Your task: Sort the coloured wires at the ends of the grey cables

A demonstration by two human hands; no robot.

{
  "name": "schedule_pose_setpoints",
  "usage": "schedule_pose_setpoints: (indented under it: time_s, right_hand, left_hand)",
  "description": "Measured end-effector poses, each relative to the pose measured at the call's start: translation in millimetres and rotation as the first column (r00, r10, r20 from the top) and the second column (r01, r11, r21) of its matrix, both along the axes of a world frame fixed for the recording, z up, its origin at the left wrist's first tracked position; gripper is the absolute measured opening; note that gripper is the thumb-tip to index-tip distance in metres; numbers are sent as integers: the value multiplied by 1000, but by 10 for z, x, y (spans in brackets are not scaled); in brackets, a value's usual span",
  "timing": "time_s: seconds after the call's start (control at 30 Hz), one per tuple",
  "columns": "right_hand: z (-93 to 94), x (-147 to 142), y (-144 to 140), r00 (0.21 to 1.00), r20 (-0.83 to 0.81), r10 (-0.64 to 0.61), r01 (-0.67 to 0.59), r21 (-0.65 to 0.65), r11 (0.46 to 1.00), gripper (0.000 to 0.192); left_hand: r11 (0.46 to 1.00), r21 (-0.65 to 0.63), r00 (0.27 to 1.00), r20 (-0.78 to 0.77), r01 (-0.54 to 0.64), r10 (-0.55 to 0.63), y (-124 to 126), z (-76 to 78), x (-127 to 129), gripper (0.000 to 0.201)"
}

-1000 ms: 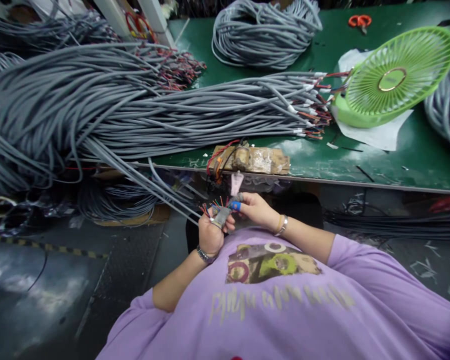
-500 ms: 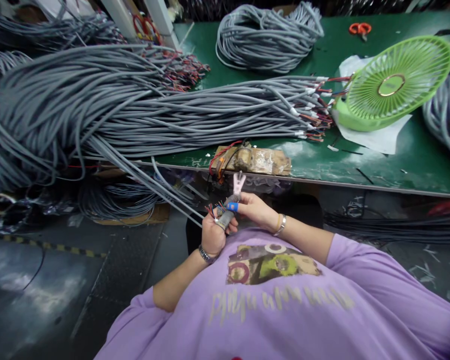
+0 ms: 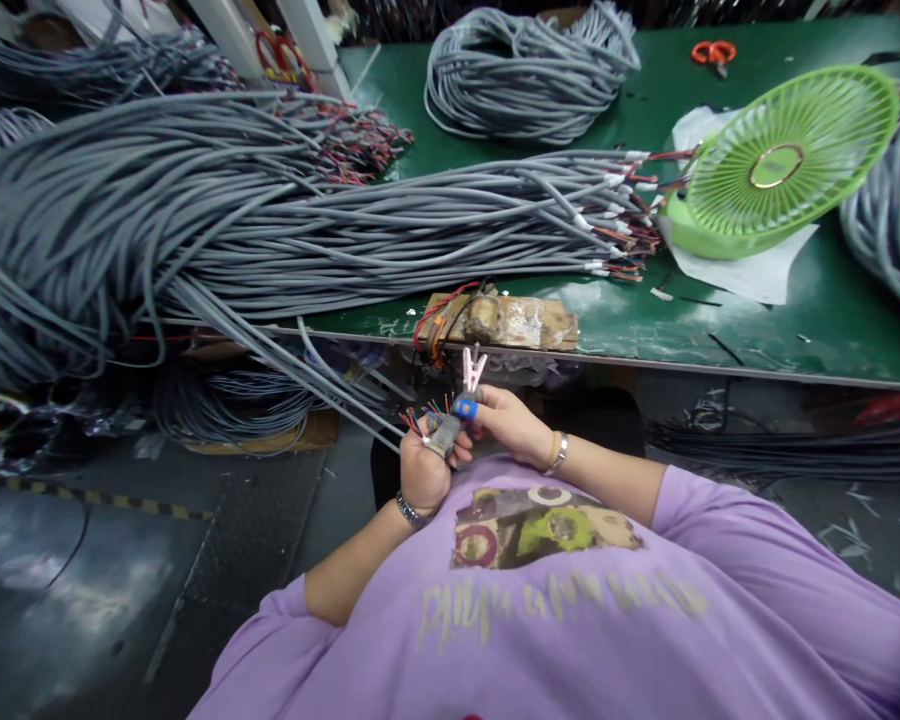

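Observation:
My left hand is closed around the ends of several grey cables. Thin coloured wires fan out from its top. A grey wrapped piece lies along the thumb side of that hand; I cannot tell whether it is a covered thumb or a held part. My right hand, with a blue band at the thumb, is pinched close by at the wires. Just beyond its fingertips a pale pink clothespin-like clip sticks up toward the bench. What the right fingers pinch is hidden.
On the green bench lie a long bundle of grey cables, a coiled cable, a green fan and orange-handled scissors. A wooden block with a metal piece sits at the front edge.
My hands are a little further apart, and more of the coloured wires show fanned out above my left hand. The pink clip has shifted slightly left. The whole view has moved a little.

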State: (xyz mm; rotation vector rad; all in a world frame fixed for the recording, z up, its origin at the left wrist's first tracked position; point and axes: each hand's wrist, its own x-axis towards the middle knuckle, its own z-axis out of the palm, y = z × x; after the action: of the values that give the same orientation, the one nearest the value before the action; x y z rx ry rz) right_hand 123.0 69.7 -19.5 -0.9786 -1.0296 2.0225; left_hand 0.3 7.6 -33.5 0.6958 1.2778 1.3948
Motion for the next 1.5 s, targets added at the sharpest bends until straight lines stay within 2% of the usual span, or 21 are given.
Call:
schedule_pose_setpoints:
  time_s: [0.23,0.57,0.9,0.97,1.07,1.17,1.23,1.37,1.5]
  right_hand:
    - [19,73,59,999,-20,29,-31,-113,993,40]
    - [-6,1,36,999,-31,-31,29,-65,997,39]
    - [-16,32,-23,999,-28,-42,39,-79,996,28]
    - [-29,72,1,997,-55,-63,58,-94,994,29]
    - [-60,142,82,981,-112,-158,137,-177,975,35]
    - [-84,176,192,974,-109,-198,163,-264,950,39]
    - [-81,167,258,985,-107,-135,100,-289,952,41]
    - [-36,103,341,984,-178,10,-49,-215,975,48]
    - [2,45,362,972,-233,-37,6,-133,991,48]
  left_hand:
    - [1000,-5,1000,3,-30,30,19,29,-12,25]
    - [999,-8,999,-24,-32,31,12,-15,-27,27]
    - [996,-20,995,35,-90,91,33,49,-20,26]
    - [995,-26,994,55,-98,99,29,78,-32,26]
    - [994,-36,991,80,-101,103,18,129,-57,27]
    - [998,-32,994,99,-48,51,9,193,-75,28]
    - [1000,-22,993,117,20,-17,14,239,-77,29]
    - [982,-18,974,132,187,-183,65,309,-61,30]
    - [973,-10,964,136,230,-227,145,333,-33,32]
